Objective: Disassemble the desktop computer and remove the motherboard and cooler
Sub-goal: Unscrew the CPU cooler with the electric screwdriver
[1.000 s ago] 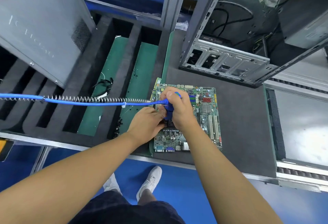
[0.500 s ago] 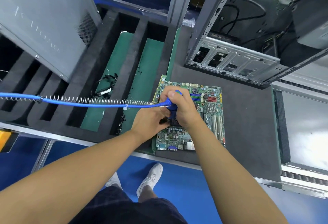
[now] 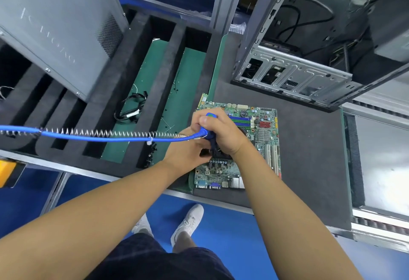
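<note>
The motherboard [image 3: 262, 134] is lying flat on the grey mat [image 3: 309, 157], close to the near edge of the bench, with its row of rear ports facing the person. A dark cooler [image 3: 218, 154] is sitting on the middle of the board, and both hands are covering most of it. The right hand [image 3: 221, 133] is wrapping its fingers tightly round a blue screwdriver [image 3: 207, 135], holding it upright with the thumb lying over the top end and the tip pointing down at the cooler. The left hand [image 3: 188, 153] is pressing in just beside the lower end of the tool. Its fingers are tucked out of sight beneath the other hand, so I cannot tell whether they are holding anything.

A blue cable [image 3: 99, 138] with a wire spring coiled along it is stretching from the screwdriver away to the left, past the edge of view. Behind the board, the open computer case [image 3: 294, 75] is standing on the mat, with loose black wires showing inside it. To the left, a black foam tray [image 3: 170, 58] with long slots is showing green lining in two of them. A bundle of black leads [image 3: 130, 109] is lying in one slot, and a small heap of screws [image 3: 150, 157] is sitting near the tray's front edge. A grey side panel [image 3: 57, 36] is leaning over the tray's left part. Below the bench, white shoes [image 3: 188, 222] are standing on a blue floor [image 3: 221, 211].
</note>
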The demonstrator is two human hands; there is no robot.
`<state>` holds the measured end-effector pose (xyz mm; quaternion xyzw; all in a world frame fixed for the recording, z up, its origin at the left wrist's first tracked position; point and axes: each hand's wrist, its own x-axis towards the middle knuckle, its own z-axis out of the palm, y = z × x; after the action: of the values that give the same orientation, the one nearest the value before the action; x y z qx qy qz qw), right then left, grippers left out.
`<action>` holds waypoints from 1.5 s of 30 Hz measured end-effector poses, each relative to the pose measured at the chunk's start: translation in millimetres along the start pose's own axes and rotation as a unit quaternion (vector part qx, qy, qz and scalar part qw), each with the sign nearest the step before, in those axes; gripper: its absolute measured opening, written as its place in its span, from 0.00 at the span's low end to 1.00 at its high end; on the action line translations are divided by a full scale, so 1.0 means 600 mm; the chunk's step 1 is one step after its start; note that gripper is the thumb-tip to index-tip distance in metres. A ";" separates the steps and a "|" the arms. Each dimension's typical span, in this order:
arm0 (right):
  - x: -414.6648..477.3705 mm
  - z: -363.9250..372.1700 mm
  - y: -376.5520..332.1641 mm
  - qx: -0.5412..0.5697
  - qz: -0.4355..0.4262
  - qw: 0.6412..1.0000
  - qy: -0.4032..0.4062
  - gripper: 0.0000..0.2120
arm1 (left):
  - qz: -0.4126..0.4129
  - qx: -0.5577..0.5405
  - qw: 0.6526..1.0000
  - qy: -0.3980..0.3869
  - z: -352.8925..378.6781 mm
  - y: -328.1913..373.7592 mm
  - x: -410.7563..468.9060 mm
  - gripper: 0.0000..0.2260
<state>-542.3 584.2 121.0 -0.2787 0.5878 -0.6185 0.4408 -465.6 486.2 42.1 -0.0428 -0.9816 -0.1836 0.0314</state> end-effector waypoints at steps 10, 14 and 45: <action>-0.009 0.004 0.006 -0.021 -0.022 0.996 0.089 0.20 | -0.005 0.017 1.000 0.006 0.011 0.000 -0.005 0.18; -0.011 0.001 0.012 -0.025 -0.031 0.992 0.121 0.17 | 0.006 0.082 0.996 0.020 0.015 0.003 -0.008 0.14; -0.010 0.004 0.002 0.008 -0.023 0.996 0.084 0.15 | -0.037 0.081 0.996 0.017 0.019 0.011 -0.013 0.13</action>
<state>-537.3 588.6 121.2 -0.2359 0.6108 -0.6547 0.3777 -457.8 495.9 33.0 -0.0004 -0.9935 -0.1048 0.0445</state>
